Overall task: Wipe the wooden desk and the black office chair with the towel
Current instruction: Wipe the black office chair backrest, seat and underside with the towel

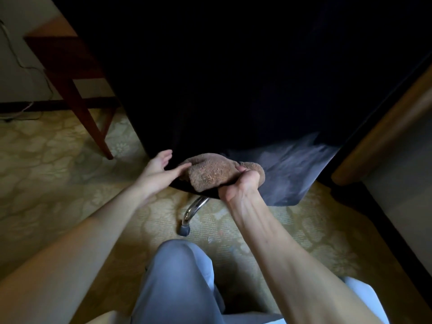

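The chair part seems underway: the right hand (240, 185) grips the bunched towel (215, 174) against the lower edge of the black office chair (210, 90), while the left hand (159, 169), fingers straight, steadies it. Whether the wooden desk (70, 66) is wiped cannot be told

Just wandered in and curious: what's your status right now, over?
Right hand grips brown towel against lower edge of black chair. Left hand open, fingers at chair edge beside towel. Nothing blocking the wipe.
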A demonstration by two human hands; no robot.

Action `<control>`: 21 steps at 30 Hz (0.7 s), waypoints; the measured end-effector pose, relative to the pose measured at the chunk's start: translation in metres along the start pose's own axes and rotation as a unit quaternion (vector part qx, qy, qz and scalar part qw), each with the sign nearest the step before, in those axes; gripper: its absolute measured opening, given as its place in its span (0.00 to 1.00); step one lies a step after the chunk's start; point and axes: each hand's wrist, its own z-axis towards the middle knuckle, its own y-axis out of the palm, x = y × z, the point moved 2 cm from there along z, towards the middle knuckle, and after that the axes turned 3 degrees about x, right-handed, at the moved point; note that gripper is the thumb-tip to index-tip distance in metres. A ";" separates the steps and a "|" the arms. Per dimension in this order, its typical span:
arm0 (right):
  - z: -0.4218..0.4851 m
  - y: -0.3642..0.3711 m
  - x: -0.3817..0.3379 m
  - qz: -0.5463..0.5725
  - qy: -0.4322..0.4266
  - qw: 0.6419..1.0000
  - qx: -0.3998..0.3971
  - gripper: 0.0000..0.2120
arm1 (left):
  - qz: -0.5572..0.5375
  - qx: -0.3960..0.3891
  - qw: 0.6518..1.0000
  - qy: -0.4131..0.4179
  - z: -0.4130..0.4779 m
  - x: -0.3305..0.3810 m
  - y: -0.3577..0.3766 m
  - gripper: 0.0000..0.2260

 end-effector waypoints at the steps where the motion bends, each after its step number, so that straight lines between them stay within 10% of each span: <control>1: -0.008 0.002 -0.004 0.006 -0.004 1.000 -0.011 0.17 | -0.005 -0.001 1.000 0.006 -0.004 0.005 0.001 0.36; 7: -0.062 0.009 -0.025 -0.029 -0.091 0.995 -0.032 0.13 | -0.016 -0.009 0.998 0.056 -0.028 0.038 -0.007 0.32; 12: -0.112 0.005 -0.047 -0.114 -0.328 0.938 0.015 0.10 | -0.049 0.064 0.982 0.169 -0.047 0.069 -0.015 0.16; 17: -0.146 -0.006 -0.056 -0.151 -0.667 0.718 -0.128 0.24 | -0.062 0.090 0.978 0.178 -0.043 0.073 -0.004 0.03; 21: -0.126 -0.016 -0.061 -0.268 -0.775 0.538 -0.193 0.29 | -0.038 0.069 0.984 0.159 -0.033 0.053 0.013 0.05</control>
